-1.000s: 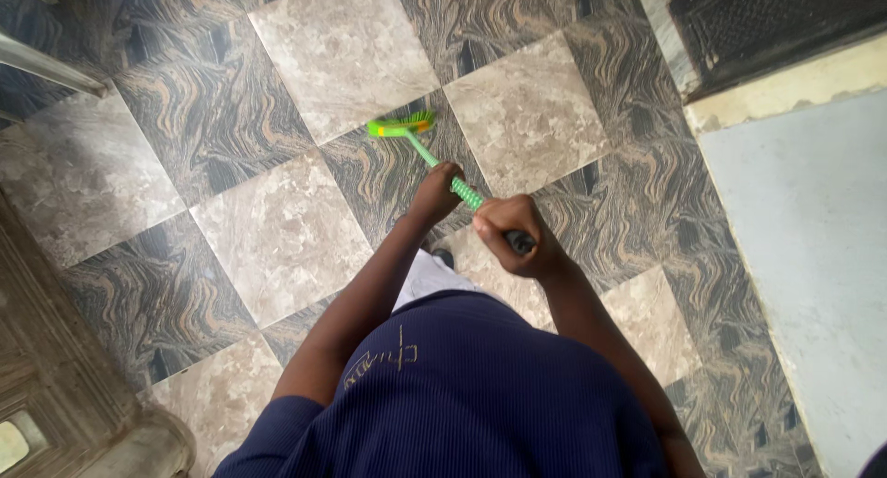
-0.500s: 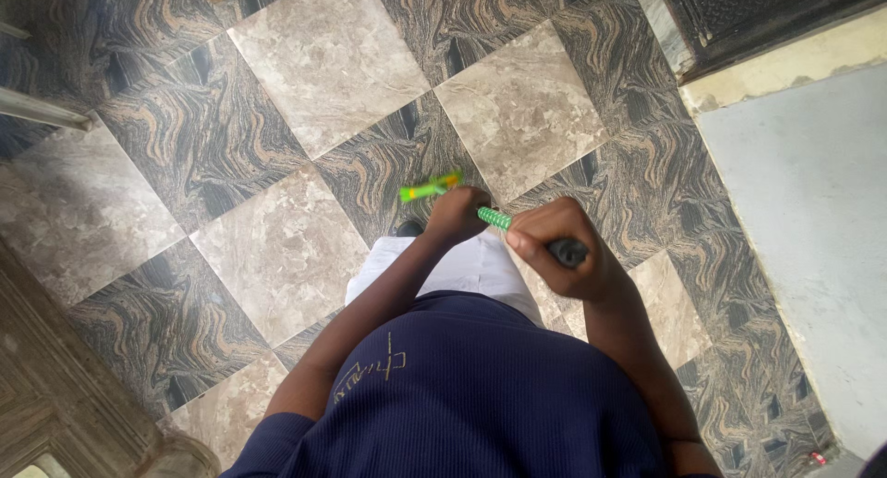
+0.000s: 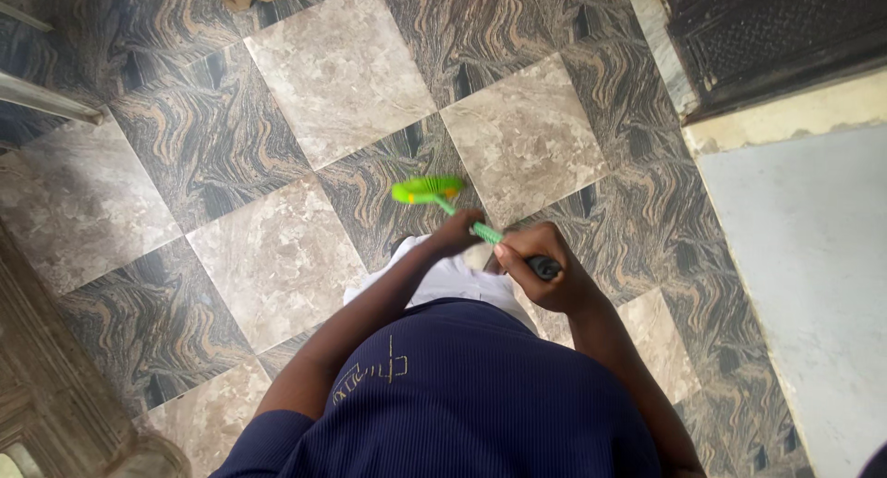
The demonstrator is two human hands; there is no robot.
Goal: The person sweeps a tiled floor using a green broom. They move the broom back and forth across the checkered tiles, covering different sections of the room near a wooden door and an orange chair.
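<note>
Head view, looking straight down. The person is standing on a tiled floor (image 3: 342,72) of alternating pale and dark veined marble-pattern squares. Both hands are gripping a long green-handled brush (image 3: 427,190): the right hand (image 3: 540,277) is closing in a fist around the dark upper end of the handle, and the left hand (image 3: 457,233) is wrapping the green shaft just below it. The bright green brush head is pointing toward the floor, over a dark tile near the middle of the floor. A navy ribbed shirt (image 3: 462,395) is filling the lower frame. A pale concrete slab (image 3: 804,284) is bordering the floor's right edge, beside a dark doorway grille (image 3: 776,25).
</note>
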